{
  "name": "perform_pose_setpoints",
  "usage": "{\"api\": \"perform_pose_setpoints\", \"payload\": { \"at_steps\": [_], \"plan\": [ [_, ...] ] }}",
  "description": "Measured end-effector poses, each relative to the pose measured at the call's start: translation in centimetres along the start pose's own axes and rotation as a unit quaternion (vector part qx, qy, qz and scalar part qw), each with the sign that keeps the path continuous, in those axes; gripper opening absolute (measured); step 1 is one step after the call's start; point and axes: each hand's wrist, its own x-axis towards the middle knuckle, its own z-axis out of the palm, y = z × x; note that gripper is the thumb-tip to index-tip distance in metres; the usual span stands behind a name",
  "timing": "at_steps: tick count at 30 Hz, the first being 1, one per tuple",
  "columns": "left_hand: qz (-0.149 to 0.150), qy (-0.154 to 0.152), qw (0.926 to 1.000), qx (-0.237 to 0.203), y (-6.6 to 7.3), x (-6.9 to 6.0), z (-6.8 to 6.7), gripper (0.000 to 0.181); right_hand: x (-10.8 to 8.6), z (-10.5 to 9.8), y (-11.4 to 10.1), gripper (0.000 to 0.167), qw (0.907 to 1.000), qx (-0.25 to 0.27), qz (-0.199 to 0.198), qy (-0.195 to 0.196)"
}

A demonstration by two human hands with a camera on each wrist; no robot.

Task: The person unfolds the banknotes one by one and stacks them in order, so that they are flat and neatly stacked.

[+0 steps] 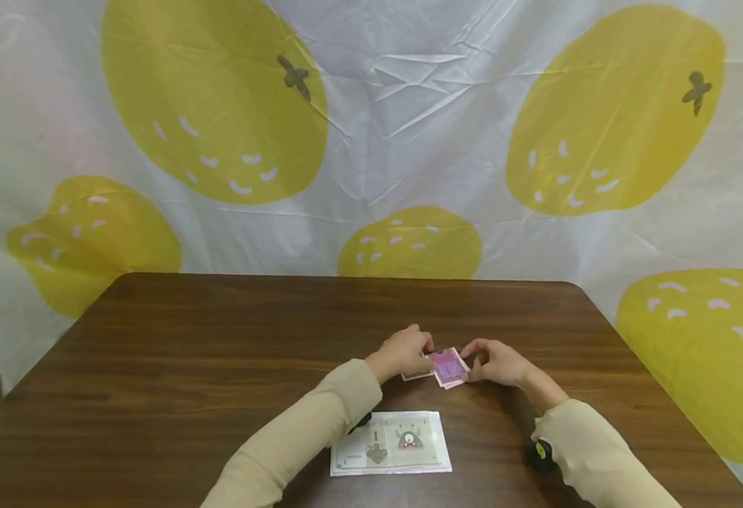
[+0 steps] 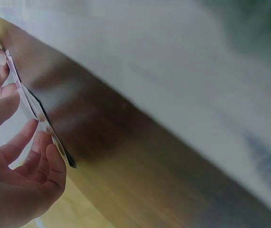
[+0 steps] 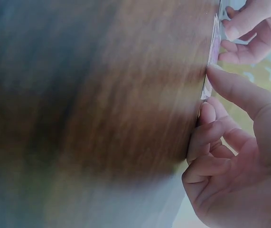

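Note:
A small stack of purple play banknotes (image 1: 449, 367) with white margins lies slightly turned on the table. The left hand (image 1: 404, 351) holds its left side, thumb and index finger at the edge. At the opposite side, the right hand (image 1: 499, 362) grips the edge between thumb and curled index finger. Another play banknote, greyish (image 1: 417, 376), lies partly under the left hand and beside the purple stack. In the left wrist view, the left hand (image 2: 28, 166) has its fingertips along the notes' edge. In the right wrist view, the right hand's (image 3: 242, 142) thumb touches the purple edge.
Nearer the person lies a pile of larger play banknotes (image 1: 403, 444), its top sheet marked 1 with a cartoon figure; the left sleeve (image 1: 320, 416) overlaps its left corner. The brown wooden table (image 1: 219, 339) ends at a white cloth (image 1: 409, 141) printed with yellow fruit.

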Motion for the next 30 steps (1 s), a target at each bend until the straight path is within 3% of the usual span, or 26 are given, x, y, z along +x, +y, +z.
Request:
{"api": "perform_pose_setpoints", "payload": {
  "at_steps": [15,21,23,27,29,30],
  "plan": [
    [0.018,0.016,0.9996,0.018,0.4,0.1,0.3,0.02,-0.2,0.1,-0.3,0.035,0.9999,-0.011,-0.009,0.001],
    [0.014,0.017,0.9997,0.013,0.1,0.7,0.5,0.009,-0.1,0.0,-0.2,0.039,0.9999,-0.011,-0.004,0.0],
    [0.013,0.026,0.9994,0.017,-0.2,1.1,1.0,0.006,-0.1,0.0,-0.3,0.039,0.9999,-0.01,-0.004,-0.002],
    [0.025,0.037,0.999,-0.007,-3.0,4.2,4.1,0.009,-0.2,0.0,-0.3,0.037,0.9999,-0.008,-0.008,-0.007],
    [0.034,0.053,0.9977,-0.026,-4.2,5.2,5.5,0.012,-0.2,0.0,-0.3,0.035,0.9999,-0.01,-0.008,-0.008],
    [0.032,0.046,0.9976,-0.04,-4.5,5.6,5.7,0.013,-0.1,0.0,-0.3,0.034,0.9999,-0.01,-0.008,-0.008]
  ]
}}
